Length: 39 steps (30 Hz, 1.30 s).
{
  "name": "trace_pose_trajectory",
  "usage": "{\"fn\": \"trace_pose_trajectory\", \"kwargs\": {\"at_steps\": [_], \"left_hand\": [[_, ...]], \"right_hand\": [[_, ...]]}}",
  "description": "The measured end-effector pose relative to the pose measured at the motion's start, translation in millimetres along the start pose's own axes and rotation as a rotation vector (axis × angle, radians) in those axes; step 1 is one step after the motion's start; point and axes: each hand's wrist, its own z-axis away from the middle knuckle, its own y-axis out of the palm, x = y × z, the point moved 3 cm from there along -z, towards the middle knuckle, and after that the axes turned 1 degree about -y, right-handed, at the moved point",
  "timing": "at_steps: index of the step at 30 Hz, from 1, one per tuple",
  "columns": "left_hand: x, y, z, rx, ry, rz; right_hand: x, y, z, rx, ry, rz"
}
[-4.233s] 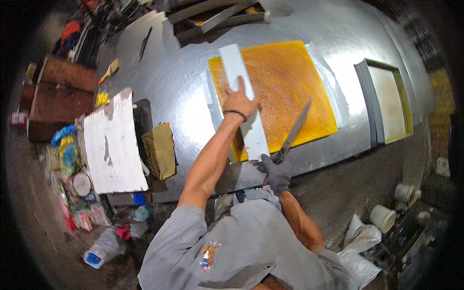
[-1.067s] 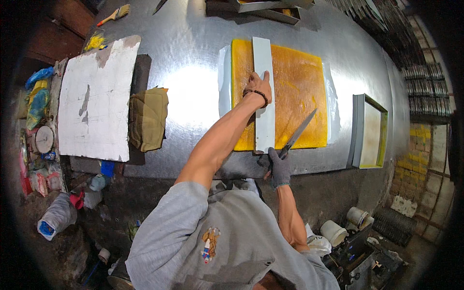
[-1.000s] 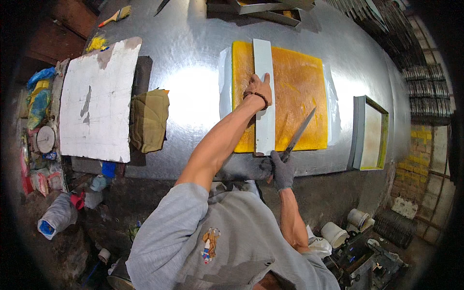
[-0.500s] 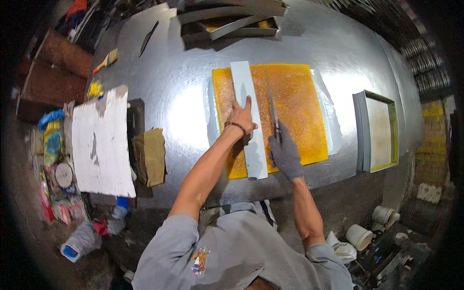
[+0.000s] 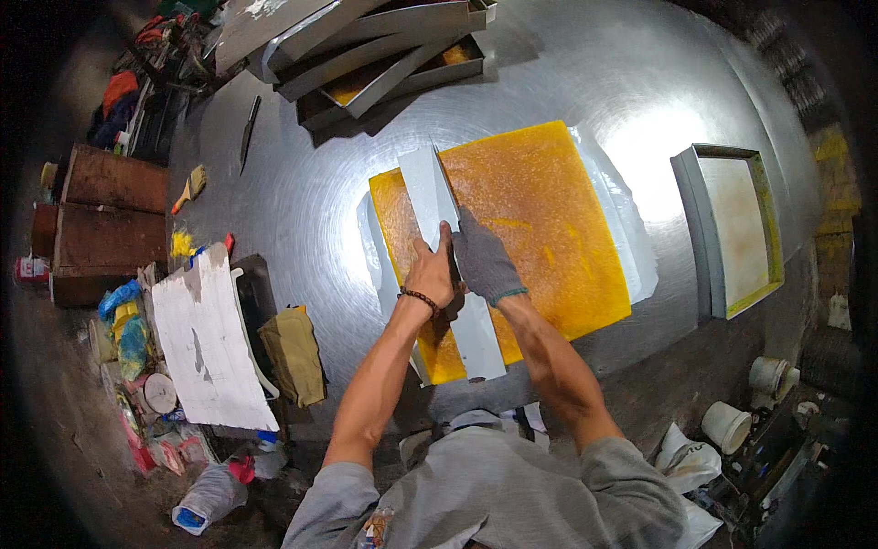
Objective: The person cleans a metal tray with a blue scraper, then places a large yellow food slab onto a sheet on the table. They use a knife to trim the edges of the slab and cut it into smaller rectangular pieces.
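Observation:
A yellow slab with a browned, pitted top [image 5: 558,233] lies on a pale sheet [image 5: 626,224] on the metal table. A long pale-grey flat strip [image 5: 479,340] crosses its left part, running away from me. My bare left hand [image 5: 433,274] presses on the middle of the strip and holds it down, fingers pointing away. My right hand [image 5: 487,258], in a grey glove, is closed around the handle of a long knife [image 5: 446,176]. Its thin blade lies along the strip's right edge, pointing away from me. The gloved fingers hide the handle.
Stacked metal trays [image 5: 384,78] stand at the back. A framed tray [image 5: 732,229] is at the right. Far left on the table are another knife [image 5: 249,137] and a brush [image 5: 190,188]. A white board [image 5: 215,343] and folded brown cloth [image 5: 294,355] lie at left.
My right hand has moved left with the knife, bringing the blade from the open slab to the strip's edge. My left hand has shifted nearer me along the strip. The whole view has turned.

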Motion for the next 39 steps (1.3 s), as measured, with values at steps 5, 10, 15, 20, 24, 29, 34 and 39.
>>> {"fn": "trace_pose_trajectory", "kwargs": {"at_steps": [5, 10, 15, 20, 24, 29, 34, 39], "left_hand": [[-8.8, -8.1, 4.7, 0.027, -0.005, 0.030], [-4.3, -5.2, 1.8, 0.017, -0.002, 0.014], [-9.1, -8.9, 6.0, 0.012, 0.011, 0.030], [4.4, -0.1, 2.4, -0.006, 0.013, 0.020], [-0.4, -2.2, 3.7, -0.020, 0.034, 0.043], [-7.9, -10.2, 8.5, -0.021, 0.040, 0.089], [6.0, 1.9, 1.8, -0.093, 0.071, 0.022], [0.5, -2.6, 5.0, -0.054, 0.079, 0.065]], "right_hand": [[3.8, -3.6, -6.5, -0.041, -0.009, -0.062], [-4.3, 2.9, -0.4, -0.100, -0.064, 0.010], [6.5, -3.5, -14.6, -0.102, -0.057, -0.022], [13.6, -6.4, 6.8, 0.050, 0.060, -0.023], [-1.5, -0.5, -2.2, -0.033, -0.042, 0.046], [18.6, -15.1, 4.8, 0.000, 0.032, 0.008], [3.0, -4.1, 26.7, 0.037, 0.007, 0.114], [36.9, -30.9, 16.2, 0.181, 0.274, -0.191]]}}
